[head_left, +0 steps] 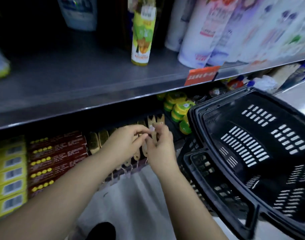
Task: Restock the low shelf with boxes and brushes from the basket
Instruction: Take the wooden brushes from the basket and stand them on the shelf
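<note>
Holding one wooden brush (150, 121) in the row on the low shelf (173, 132), the left hand (125, 141) and right hand (160, 146) pinch it with curled fingers; it looks light and hard, easiest to hold by its smooth handle.

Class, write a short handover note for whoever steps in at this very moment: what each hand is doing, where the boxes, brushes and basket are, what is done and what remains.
Left hand: fingertips pinch the top of a light wooden brush.
Right hand: curled round the same brush.
Things: yellow cardboard boxes and dark red boxes are stacked at the left of the low shelf, with a row of wooden brushes beside them. The black plastic basket is tilted at the right, no goods visible inside.
Done: boxes and most brushes shelved.
Left: settle this brush, then confirm the basket is empty.
</note>
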